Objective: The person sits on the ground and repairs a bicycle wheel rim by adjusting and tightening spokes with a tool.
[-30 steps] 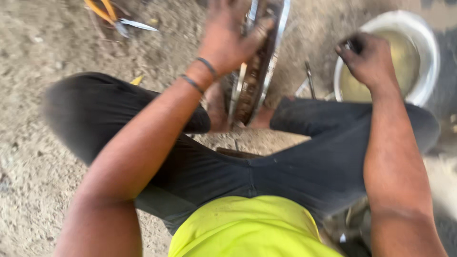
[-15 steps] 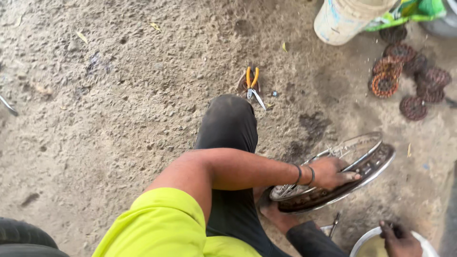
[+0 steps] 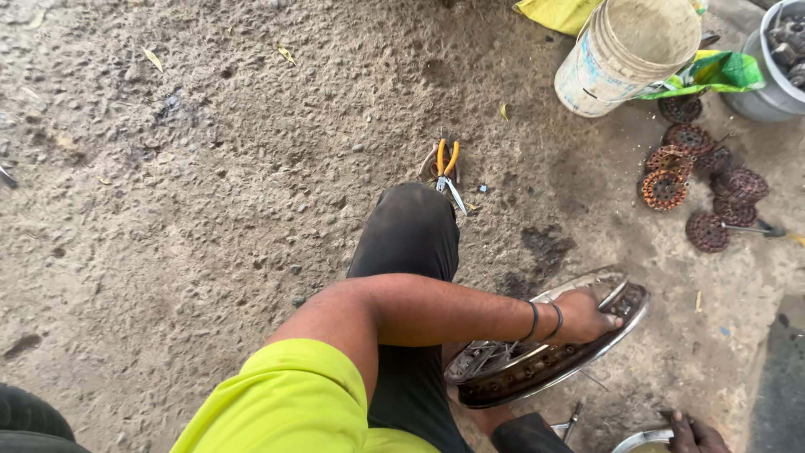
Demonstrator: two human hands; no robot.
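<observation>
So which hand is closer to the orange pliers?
Left. The left hand rests on the wheel rim, below the pliers. The right hand is lower still, at the frame's bottom edge.
</observation>
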